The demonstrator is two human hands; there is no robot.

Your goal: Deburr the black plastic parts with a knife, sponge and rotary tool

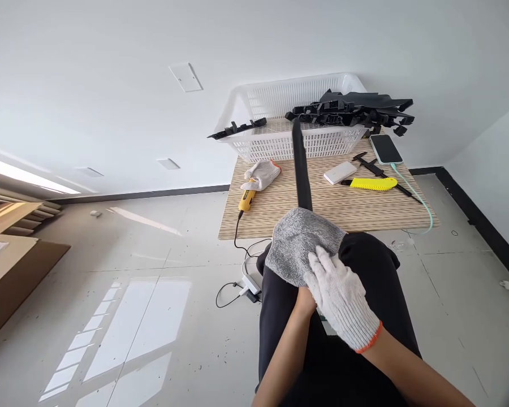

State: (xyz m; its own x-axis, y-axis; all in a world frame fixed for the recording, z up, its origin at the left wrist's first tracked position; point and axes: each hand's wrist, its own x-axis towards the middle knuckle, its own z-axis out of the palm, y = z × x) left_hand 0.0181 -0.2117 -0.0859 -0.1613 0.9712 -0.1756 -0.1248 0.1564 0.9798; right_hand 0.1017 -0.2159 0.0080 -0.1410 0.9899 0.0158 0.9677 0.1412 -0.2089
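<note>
A grey cloth [294, 243] lies spread over my lap. From under its far edge a long black plastic strip [300, 164] reaches toward the basket. My right hand [340, 294], in a white knit glove with an orange cuff, rests on the cloth with its fingers stretched out. My left hand [306, 299] goes underneath the cloth, so its fingers are hidden; only the bare wrist shows. What it holds, if anything, cannot be seen.
On the wooden table [271, 217] are a white basket [271, 148] of black plastic parts [352, 110], a yellow corded tool [246, 199], a glove [263, 174], a white box [340, 172], a yellow knife [373, 183], a caliper [369, 164] and a phone [385, 149].
</note>
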